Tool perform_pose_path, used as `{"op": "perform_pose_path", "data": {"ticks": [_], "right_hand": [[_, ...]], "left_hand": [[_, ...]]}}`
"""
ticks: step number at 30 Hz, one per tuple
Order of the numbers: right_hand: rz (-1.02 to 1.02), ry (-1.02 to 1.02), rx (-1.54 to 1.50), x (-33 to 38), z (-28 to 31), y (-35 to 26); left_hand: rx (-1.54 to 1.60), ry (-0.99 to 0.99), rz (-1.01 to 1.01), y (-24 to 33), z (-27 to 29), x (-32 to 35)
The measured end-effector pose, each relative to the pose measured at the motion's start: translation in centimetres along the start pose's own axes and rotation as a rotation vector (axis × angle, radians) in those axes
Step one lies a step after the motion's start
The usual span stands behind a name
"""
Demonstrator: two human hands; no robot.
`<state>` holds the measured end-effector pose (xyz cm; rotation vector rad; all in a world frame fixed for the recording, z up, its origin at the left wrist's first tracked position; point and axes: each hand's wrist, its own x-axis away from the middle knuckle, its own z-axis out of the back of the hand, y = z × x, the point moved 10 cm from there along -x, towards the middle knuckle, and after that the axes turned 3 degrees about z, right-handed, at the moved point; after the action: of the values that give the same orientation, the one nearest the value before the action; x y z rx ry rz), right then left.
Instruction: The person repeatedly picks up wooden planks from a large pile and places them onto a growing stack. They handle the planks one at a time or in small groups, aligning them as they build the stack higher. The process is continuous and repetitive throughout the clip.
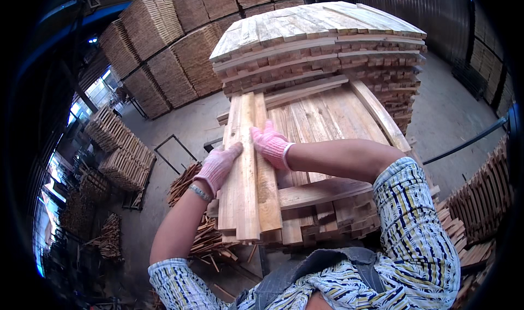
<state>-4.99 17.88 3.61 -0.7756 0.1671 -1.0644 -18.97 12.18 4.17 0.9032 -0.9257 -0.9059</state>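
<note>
Both of my hands wear pink knitted gloves. My left hand (219, 165) is closed on the left side of a few long wooden boards (233, 201), its thumb over their top face. Across from it, my right hand (271, 144) grips a narrow board (248, 173) lying on top, with part of its fingers hidden. Another board (267, 195) lies along the right side of that one. These boards rest lengthwise on the nearer wood stack, over a crosswise strip (322, 194). Farther right, the layer of boards (322, 113) under the strips shows.
A taller stack of boards (327, 31) stands just beyond. High bundles of wood (191, 53) line the back. Scrap sticks (210, 242) lie on the floor at lower left, near a metal frame (174, 143). More slats (475, 201) are piled at right, below a dark bar (464, 146).
</note>
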Motion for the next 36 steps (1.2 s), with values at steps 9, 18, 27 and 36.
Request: {"op": "perform_pose_path", "data": {"ticks": [9,18,27,36], "right_hand": [[-0.052,0.154,-0.51,-4.7,-0.1,-0.5],[-0.021,0.122,-0.555,-6.0,-1.3,-0.5],[-0.04,0.202,-0.594,-4.4,-0.3,-0.7],[-0.04,0.277,-0.582,-5.2,-0.3,-0.7]], "left_hand": [[-0.128,0.03,0.101,0.1,3.4,-2.3],[-0.28,0.051,-0.004,-0.5,4.5,-4.1],[-0.13,0.052,0.026,0.3,4.0,-2.9],[-0.072,0.068,-0.008,-0.6,4.8,-4.5]]}}
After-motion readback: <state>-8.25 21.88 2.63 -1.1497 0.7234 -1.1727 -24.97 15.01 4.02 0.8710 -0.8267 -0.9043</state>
